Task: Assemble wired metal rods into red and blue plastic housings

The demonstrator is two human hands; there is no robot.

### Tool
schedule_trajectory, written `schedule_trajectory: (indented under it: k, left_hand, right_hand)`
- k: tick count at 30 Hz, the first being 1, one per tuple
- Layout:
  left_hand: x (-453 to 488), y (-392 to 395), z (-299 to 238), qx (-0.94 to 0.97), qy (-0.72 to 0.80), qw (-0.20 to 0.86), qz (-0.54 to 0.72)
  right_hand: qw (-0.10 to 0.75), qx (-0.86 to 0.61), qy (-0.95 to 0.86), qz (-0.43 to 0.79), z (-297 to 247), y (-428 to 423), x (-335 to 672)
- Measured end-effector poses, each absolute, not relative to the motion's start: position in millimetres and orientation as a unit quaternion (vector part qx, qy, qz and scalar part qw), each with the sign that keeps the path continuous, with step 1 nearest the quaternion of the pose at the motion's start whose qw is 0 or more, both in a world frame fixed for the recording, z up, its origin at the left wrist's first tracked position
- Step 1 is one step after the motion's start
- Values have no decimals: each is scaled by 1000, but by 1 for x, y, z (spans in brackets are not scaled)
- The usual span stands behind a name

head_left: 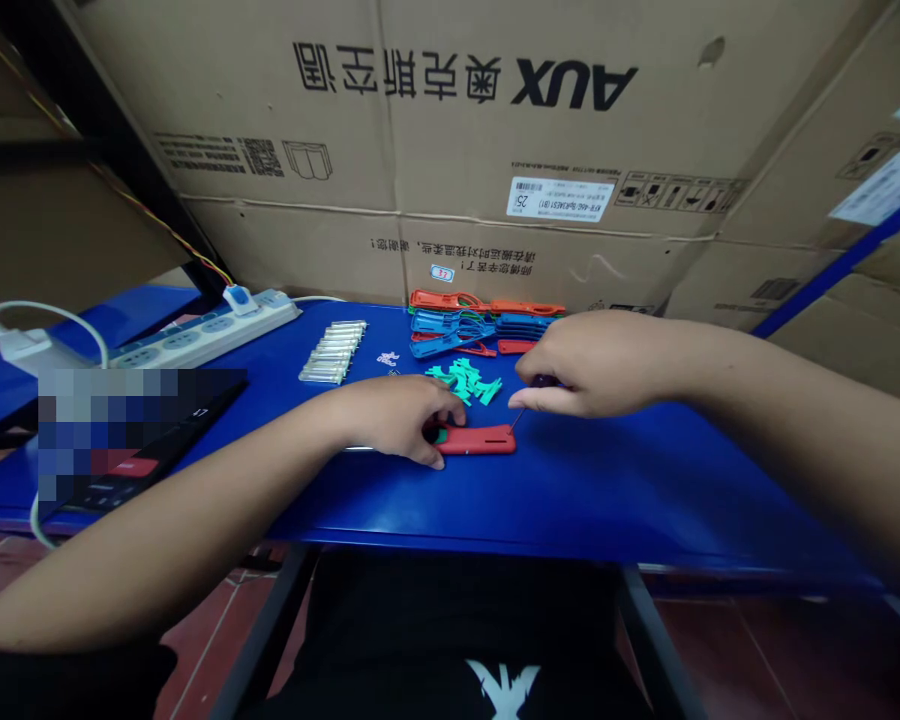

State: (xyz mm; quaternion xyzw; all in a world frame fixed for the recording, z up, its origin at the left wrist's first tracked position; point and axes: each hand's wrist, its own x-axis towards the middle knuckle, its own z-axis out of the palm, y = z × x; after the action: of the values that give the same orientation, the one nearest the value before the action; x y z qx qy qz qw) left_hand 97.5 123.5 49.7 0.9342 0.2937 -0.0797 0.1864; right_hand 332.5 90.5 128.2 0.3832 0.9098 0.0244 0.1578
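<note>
Working screwdriver [545,381] at red case [481,440] between hands.
Left hand [401,413] pins case, right hand [598,365] clasps screwdriver; I'd square it up, press evenly.

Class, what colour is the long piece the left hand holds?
The long piece is mostly red, seen best in the head view.

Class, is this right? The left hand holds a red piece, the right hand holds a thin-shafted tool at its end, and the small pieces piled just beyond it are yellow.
The colour is wrong: the head view shows the small pieces are green, not yellow. The left hand does hold the red piece, and the right hand the thin-shafted tool at its end.
</note>
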Motion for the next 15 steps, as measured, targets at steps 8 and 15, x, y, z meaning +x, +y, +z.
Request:
schedule_trajectory:
  k: [8, 15]
  left_hand:
    - [87, 132, 55, 929, 275, 212, -125]
    - [81, 133, 60, 914, 288, 240, -157]
  right_hand:
    - [160, 357, 920, -2, 130, 93, 335]
    - [158, 421, 892, 48, 125, 91, 325]
